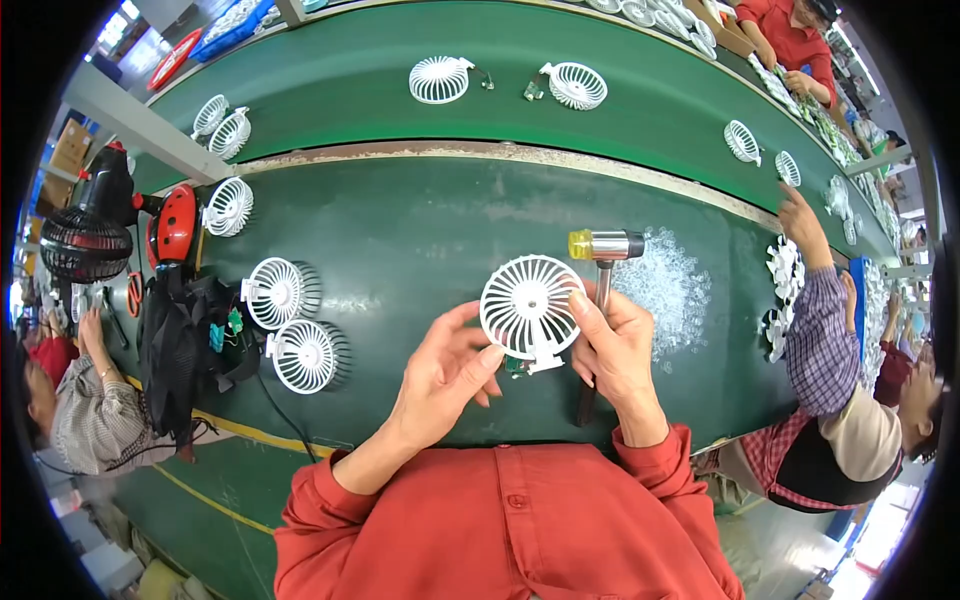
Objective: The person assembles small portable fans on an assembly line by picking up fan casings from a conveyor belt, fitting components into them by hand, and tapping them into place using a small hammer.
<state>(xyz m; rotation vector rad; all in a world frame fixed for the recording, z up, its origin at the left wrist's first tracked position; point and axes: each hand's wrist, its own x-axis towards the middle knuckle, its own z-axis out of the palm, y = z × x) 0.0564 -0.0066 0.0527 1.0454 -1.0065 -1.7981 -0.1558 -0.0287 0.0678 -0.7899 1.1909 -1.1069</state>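
A round white fan housing (531, 300) with radial ribs is held in front of me over the green worktable. My left hand (440, 375) pinches its lower left rim with the thumb, the other fingers partly curled behind. At the right rim, my right hand (618, 350) grips it with the thumb on the front. A small green circuit board (516, 366) hangs below the housing's hinge tab. Behind my right hand lies a mallet (612, 245) with a yellow face, a metal head and a dark handle; my hand partly hides the handle.
Small clear plastic pieces (668, 295) are heaped right of the mallet. Fan housings (304, 357) sit at left, near a black bag (180, 350) and a red desk fan (176, 225). Beyond, a green conveyor belt (340, 100) carries several housings. A co-worker's hand (803, 225) reaches toward it.
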